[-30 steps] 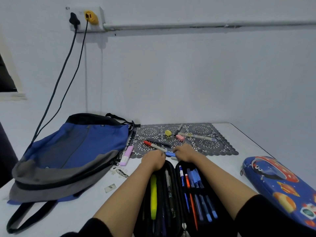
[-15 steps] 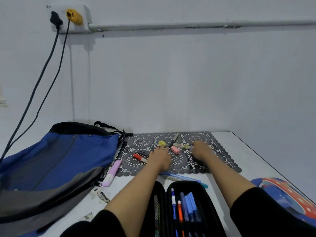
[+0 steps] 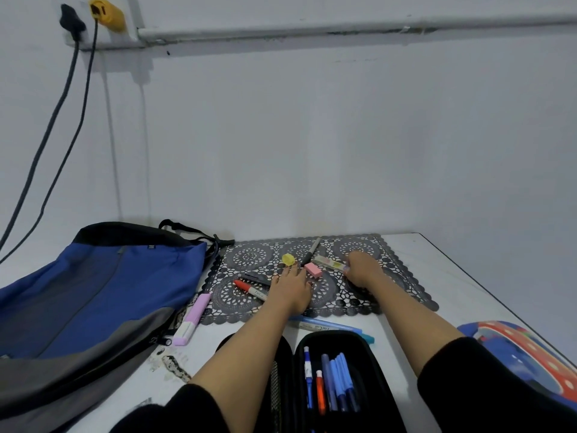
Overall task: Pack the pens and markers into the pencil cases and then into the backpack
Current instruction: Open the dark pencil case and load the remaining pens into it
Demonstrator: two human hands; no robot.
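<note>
Fingertips [image 3: 349, 270] of the right hand [image 3: 363, 271] curl onto the right end of the pale marker [image 3: 329, 262], whose long axis runs leftward across the lace mat [image 3: 406, 295]. The left hand [image 3: 290, 287] lies flat, fingers straight and holding nothing, between the red marker [image 3: 249, 289] and the pink eraser [image 3: 313, 270]. The open black pencil case [image 3: 373, 370] sits nearer the person, below both wrists.
</note>
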